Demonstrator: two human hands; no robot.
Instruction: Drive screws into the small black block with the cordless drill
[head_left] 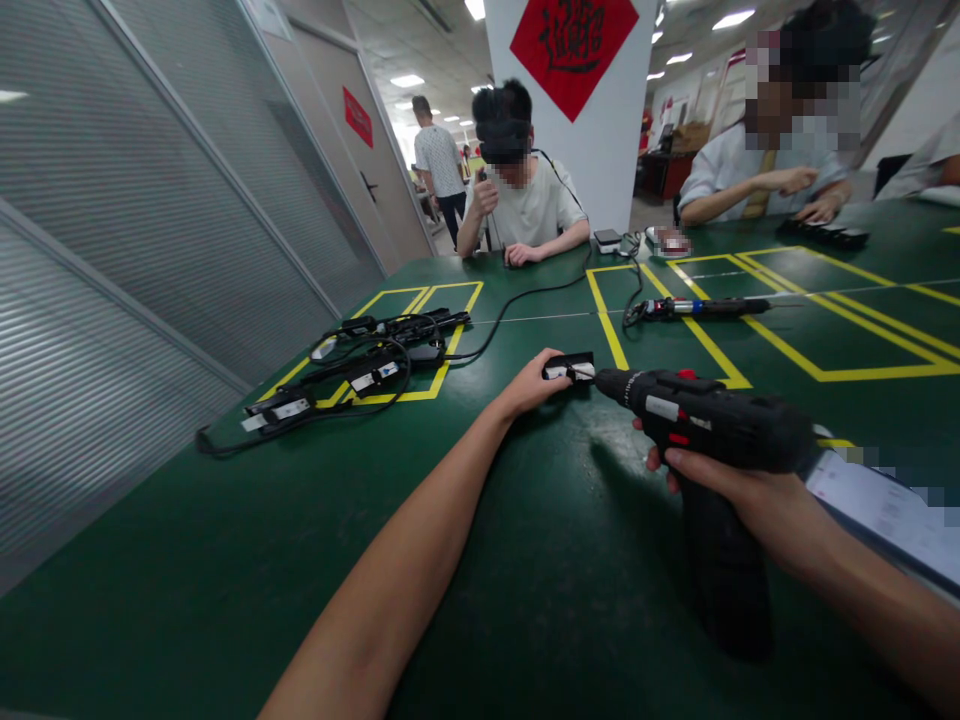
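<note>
My right hand point(720, 480) is wrapped around the grip of a black cordless drill point(712, 415) with red marks, its chuck pointing left. The drill's bit reaches the right end of a small black block with a white label point(571, 368) on the green table. My left hand point(529, 382) closes on the left end of that block and steadies it; the fingers behind it are partly hidden. Whether the bit touches the block or a screw in it is too small to tell.
On the left lie black power strips with cables point(360, 365) inside yellow tape. A pen-shaped electric screwdriver point(705, 307) rests farther back. A tablet-like screen point(885, 510) lies at right. Two people sit across the green table point(225, 560), one holding a tool; another person stands behind.
</note>
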